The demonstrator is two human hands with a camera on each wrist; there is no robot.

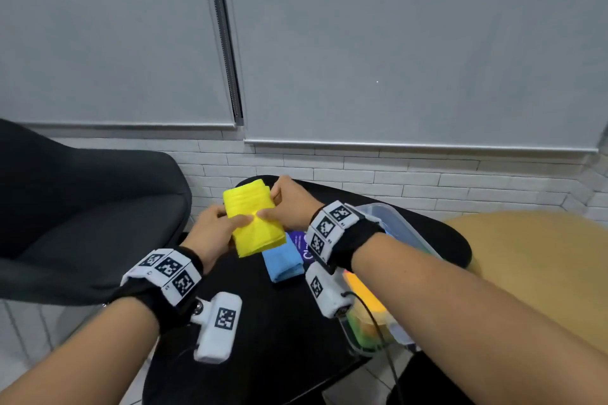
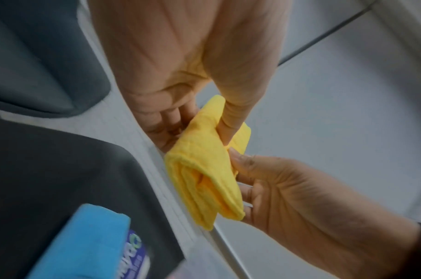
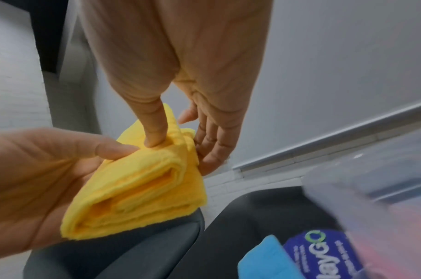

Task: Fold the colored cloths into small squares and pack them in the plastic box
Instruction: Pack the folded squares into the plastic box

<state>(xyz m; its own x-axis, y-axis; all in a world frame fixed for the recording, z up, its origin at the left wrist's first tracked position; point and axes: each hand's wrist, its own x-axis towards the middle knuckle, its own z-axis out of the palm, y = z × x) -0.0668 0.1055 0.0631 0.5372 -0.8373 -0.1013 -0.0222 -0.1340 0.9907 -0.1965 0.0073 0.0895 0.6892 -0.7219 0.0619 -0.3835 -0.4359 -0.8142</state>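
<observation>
We're over a black table with a dark chair off to the left and a white brick wall behind. At the right of the table sits the clear plastic box, colored cloth showing through its near wall, though our right forearm hides much of it. Up in the air above the table's far side, the yellow cloth is folded into a thick layered pad, and we've got both hands on it. Our left hand pinches the near left edge, thumb on top; our right hand pinches the right edge, thumb pressed into the fold. The hands are close together, thumbs nearly meeting. Below it, a blue cloth lies folded on the table, just beside a purple printed packet.
</observation>
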